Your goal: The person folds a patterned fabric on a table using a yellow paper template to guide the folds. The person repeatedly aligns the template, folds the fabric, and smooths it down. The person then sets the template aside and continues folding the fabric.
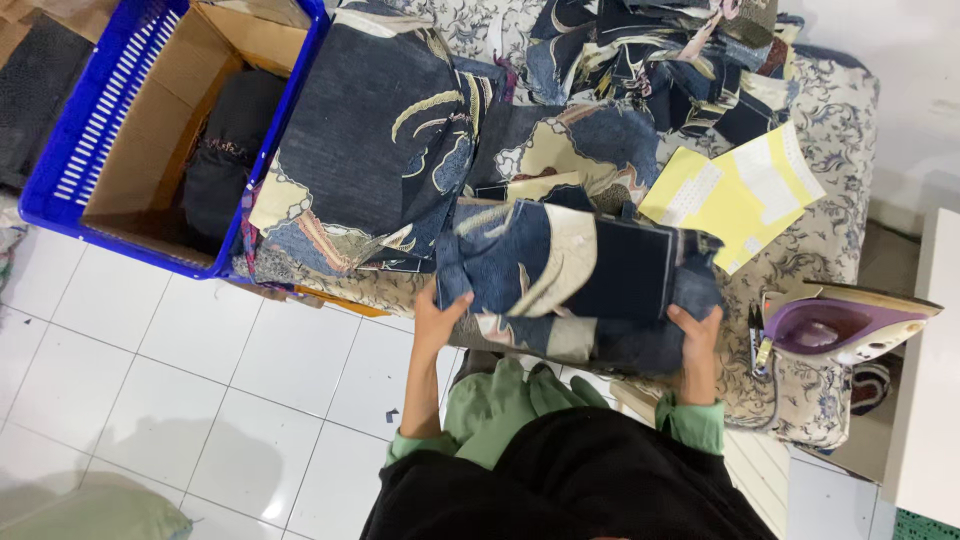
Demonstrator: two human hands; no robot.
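A folded piece of dark blue patterned cloth (580,280) with cream shapes lies at the near edge of a padded board covered in floral fabric (810,250). My left hand (437,318) grips its left edge. My right hand (697,333) grips its right edge. Both sleeves are green. More pieces of the same dark patterned cloth (375,150) lie spread and piled behind it, reaching to the far side of the board.
A purple and white iron (840,328) rests at the board's right end. Yellow and white paper sheets (735,190) lie beside the cloth. A blue plastic crate (110,100) lined with cardboard holds dark fabric at left. White tile floor (200,380) lies below.
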